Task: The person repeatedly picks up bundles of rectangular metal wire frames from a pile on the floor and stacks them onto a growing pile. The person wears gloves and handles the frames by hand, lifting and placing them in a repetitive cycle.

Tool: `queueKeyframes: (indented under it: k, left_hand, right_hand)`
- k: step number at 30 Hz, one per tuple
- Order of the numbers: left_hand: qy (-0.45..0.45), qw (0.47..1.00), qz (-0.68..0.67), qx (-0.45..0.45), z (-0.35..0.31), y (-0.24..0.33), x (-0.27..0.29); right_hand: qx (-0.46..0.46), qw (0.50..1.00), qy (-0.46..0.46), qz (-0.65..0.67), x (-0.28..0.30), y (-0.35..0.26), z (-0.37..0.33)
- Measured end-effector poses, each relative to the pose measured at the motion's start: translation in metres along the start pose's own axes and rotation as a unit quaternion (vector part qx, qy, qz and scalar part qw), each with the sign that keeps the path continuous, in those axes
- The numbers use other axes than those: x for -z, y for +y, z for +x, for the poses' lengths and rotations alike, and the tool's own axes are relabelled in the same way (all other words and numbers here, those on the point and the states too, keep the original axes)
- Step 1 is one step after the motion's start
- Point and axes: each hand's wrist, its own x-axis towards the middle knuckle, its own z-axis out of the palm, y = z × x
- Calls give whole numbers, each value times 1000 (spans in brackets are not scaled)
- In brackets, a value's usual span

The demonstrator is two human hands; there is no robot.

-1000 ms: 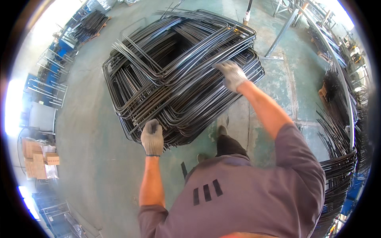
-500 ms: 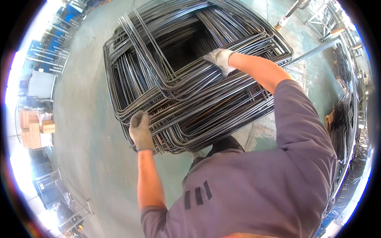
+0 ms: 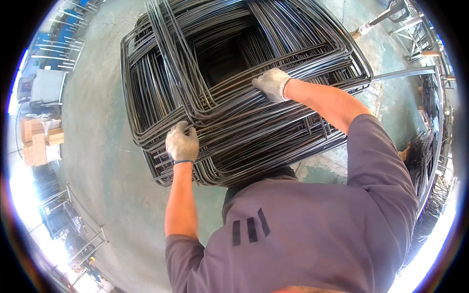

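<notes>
A large stack of dark bent metal rods (image 3: 298, 117), shaped into rounded rectangular frames and U-shapes, lies in front of me. Both my hands wear pale knit gloves. My left hand (image 3: 182, 142) is at the near left of the stack, its fingers curled over rods by a rounded corner. Farther right, my right hand (image 3: 272, 85) grips rods along the near side of the opening in the middle. My fingertips are partly hidden, so how many rods each hand holds does not show. Several U-shaped rods (image 3: 178, 63) lie crosswise over the stack's left part.
Greenish concrete floor (image 3: 93, 146) surrounds the stack. Cardboard boxes (image 3: 36, 141) stand at the far left, with blue racks of metal tubes (image 3: 56, 46) beyond. At the right, a metal rail (image 3: 405, 74) runs beside more dark rods (image 3: 422, 156).
My left hand has moved up and slightly right, further over the rods. My right hand stays near the same rods, its fingers now more curled. The whole view has shifted a little.
</notes>
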Motion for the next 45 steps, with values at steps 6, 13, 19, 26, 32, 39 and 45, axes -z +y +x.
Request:
queueKeyframes:
  k: [6, 13, 19, 26, 32, 39, 45]
  left_hand:
    - [-102, 993, -57, -15, -30, -16, -17]
    - [-19, 987, -144, -68, -75, -30, -20]
    - [-47, 979, -197, -36, -112, -42, -7]
    - [-81, 921, -364, 117, -123, -61, 22]
    - [-113, 465, -822, 309, -103, -134, 49]
    - [-177, 388, -895, 133, -126, -73, 50]
    - [-282, 336, -884, 160, -154, -93, 58]
  right_hand:
    - [9, 1000, -28, 11, 12, -21, -1]
    - [20, 999, -44, 26, 19, -92, -24]
    - [6, 999, -13, 48, -10, -126, -59]
    - [-22, 998, -5, 55, 2, -164, -83]
    - [-15, 999, 12, 50, -14, -192, -111]
    - [6, 994, -11, 109, -19, -257, -153]
    - [15, 988, -49, 147, -23, -279, -179]
